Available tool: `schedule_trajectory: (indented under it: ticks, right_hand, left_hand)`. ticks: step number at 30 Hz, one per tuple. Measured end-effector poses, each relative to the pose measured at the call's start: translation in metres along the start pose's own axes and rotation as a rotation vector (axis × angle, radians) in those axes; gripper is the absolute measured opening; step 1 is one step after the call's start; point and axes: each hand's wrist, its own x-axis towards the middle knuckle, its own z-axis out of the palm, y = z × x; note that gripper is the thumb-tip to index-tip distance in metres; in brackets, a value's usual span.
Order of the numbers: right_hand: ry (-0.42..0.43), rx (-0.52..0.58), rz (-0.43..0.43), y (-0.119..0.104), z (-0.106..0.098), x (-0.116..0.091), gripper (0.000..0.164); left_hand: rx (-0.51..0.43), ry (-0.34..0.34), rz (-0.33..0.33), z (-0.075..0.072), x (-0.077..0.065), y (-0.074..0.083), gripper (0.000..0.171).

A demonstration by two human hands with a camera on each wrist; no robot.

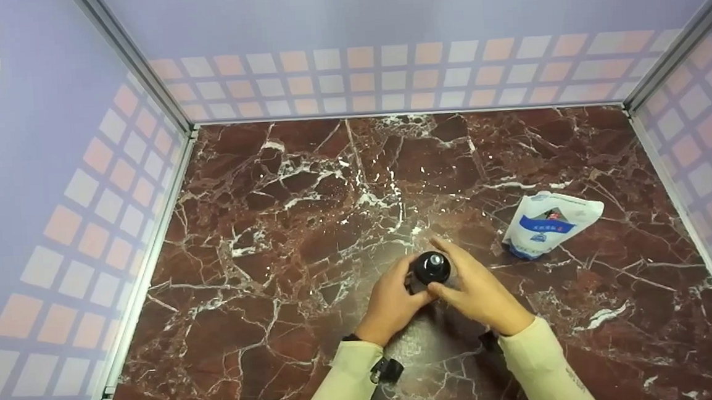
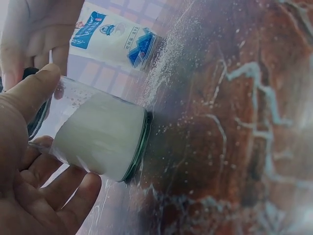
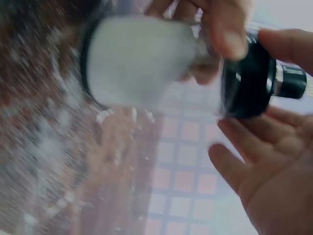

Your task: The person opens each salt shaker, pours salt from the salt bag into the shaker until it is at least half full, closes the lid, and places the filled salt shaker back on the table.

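A glass jar point(image 2: 98, 134) stands on the marble-patterned table, filled well up with a white, salt-like substance whose surface slopes. Its black lid point(image 3: 247, 81) carries a small knob point(image 3: 292, 82) on top. My left hand point(image 1: 393, 296) grips the jar's upper side, thumb near the lid and fingers around the glass. With thumb and fingers, my right hand point(image 1: 482, 288) holds the lid from the other side. From above, the hands and lid hide most of the jar. To the right and farther back is a white pouch point(image 1: 549, 222) with a blue band.
White grains point(image 1: 395, 188) lie scattered over the dark red marbled table point(image 1: 266, 341), mostly beyond the hands. Lilac walls with pink and white squares point(image 1: 361, 79) stand at the back and both sides, joined by metal corner rails point(image 1: 137, 59).
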Motion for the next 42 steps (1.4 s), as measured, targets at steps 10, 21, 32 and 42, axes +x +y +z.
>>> schedule_trajectory:
  ticks: [10, 21, 32, 42]
  right_hand:
    - [-0.044, -0.086, -0.021, -0.001, -0.003, 0.002, 0.081]
    - [0.117, -0.100, -0.038, -0.006, 0.016, -0.008, 0.080]
    - [0.182, -0.081, -0.006, -0.002, 0.022, -0.004, 0.069]
    - [0.224, -0.092, -0.032, 0.000, 0.029, -0.008, 0.066]
  left_hand:
    - [0.024, -0.021, 0.033, -0.003, 0.001, 0.000, 0.079]
    - [0.049, 0.039, 0.058, 0.000, -0.006, 0.000, 0.063]
    - [0.063, 0.018, 0.023, -0.001, 0.000, 0.001, 0.067]
    - [0.056, 0.010, 0.028, 0.000, -0.003, 0.000, 0.069]
